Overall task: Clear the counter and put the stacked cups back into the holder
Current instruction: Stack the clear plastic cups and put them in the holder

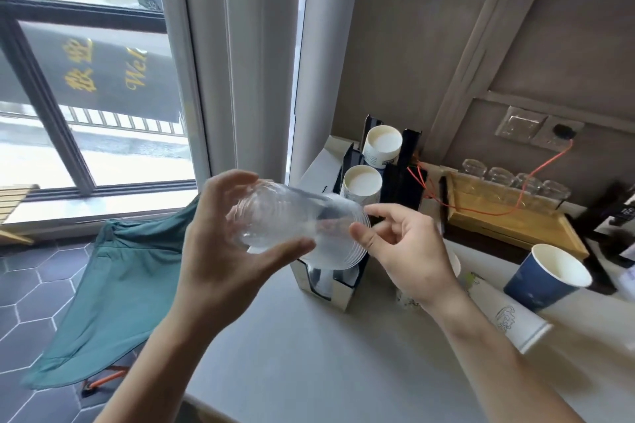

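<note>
daylight from window [103,96] | bright | edges warped | soft blur

banner [103,75] outside the glass: I read gold script "Wel", the rest cut off, beside two gold Chinese characters I can't make out | paper cups [381,148] in holder [409,154]: dark label band, unreadable | white cup [508,316] lying on tabletop [326,354]: line-drawn print, illegible

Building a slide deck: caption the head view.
Left hand and right hand hold a clear cup stack sideways by the black cup holder.
</note>
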